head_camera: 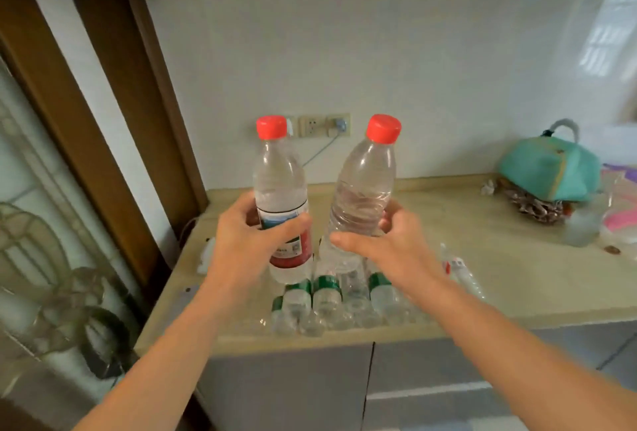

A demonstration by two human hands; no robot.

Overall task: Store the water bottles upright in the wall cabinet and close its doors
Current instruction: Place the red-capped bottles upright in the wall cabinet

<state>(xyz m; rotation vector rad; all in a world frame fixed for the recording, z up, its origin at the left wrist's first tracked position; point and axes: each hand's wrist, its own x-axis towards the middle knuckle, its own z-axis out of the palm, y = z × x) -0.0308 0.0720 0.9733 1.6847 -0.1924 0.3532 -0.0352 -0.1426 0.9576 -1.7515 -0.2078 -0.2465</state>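
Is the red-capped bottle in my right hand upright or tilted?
Tilted. The unlabelled bottle in the right hand leans, its red cap off to the right of its base, while the left hand's labelled bottle stands nearly straight.

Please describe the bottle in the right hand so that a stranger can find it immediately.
Look above the beige counter, where two hands each hold a red-capped bottle. The right hand grips the unlabelled bottle; it tilts, while its neighbour carries a red label.

left hand [246,241] grip curled, right hand [375,241] grip curled, forearms extended
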